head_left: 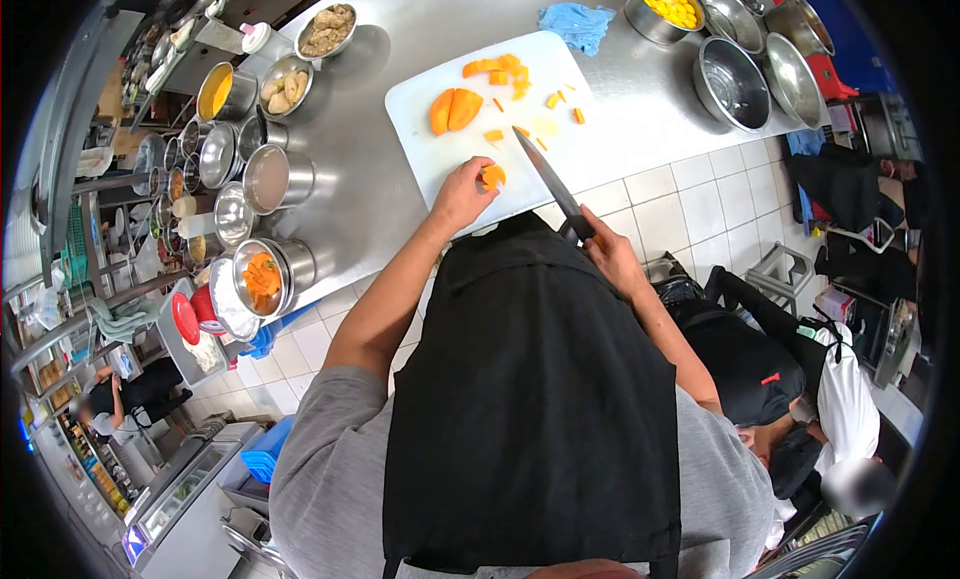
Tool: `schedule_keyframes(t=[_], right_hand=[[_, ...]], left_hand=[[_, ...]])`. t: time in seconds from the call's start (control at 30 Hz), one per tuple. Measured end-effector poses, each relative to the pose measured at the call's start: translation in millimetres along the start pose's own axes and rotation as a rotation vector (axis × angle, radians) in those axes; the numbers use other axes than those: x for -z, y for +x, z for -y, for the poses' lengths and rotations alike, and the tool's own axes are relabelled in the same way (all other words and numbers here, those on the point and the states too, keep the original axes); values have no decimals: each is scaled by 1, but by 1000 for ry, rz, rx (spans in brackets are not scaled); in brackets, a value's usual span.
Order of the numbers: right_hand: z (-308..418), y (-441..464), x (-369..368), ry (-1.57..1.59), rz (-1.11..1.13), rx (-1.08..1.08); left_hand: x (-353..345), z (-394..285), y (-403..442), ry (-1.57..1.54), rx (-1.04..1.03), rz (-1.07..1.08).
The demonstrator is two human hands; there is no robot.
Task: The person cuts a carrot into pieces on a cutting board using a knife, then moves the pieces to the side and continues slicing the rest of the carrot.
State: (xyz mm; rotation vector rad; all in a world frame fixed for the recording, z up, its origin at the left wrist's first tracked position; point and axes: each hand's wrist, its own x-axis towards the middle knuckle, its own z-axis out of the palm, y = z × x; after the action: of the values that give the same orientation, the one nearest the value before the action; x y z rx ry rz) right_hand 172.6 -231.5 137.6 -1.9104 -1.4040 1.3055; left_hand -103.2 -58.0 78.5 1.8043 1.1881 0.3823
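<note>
My left hand [463, 195] grips a short piece of orange vegetable [493, 177], carrot by its look, near the front edge of a white cutting board [420, 99]. My right hand [612, 251] is closed round the black handle of a kitchen knife [548, 175]. Its blade slants up and left over the board, the tip apart from the held piece. Larger orange chunks [455, 111] lie on the board's left part. Behind them is a heap of cut orange pieces [502, 71], and several small offcuts [579, 117] are scattered to the right.
A blue cloth [577, 27] lies behind the board on the steel table [350, 129]. Metal bowls [732, 84] and a pot of yellow pieces [666, 7] stand at right. Several containers line the left, including a bowl of orange peelings [262, 281]. Other people [750, 364] are at right and far left.
</note>
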Motion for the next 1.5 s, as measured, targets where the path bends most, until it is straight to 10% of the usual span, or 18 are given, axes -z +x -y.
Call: schedule_keyframes(t=[0.83, 1.23, 1.5], right_hand=[[21, 4, 5, -8, 35, -16], [35, -5, 15, -69, 89, 10], [31, -1, 12, -47, 95, 56]], left_hand=[[-10, 24, -11, 90, -169, -225], [6, 20, -6, -57, 166, 52], [-15, 25, -16, -2, -225, -324]])
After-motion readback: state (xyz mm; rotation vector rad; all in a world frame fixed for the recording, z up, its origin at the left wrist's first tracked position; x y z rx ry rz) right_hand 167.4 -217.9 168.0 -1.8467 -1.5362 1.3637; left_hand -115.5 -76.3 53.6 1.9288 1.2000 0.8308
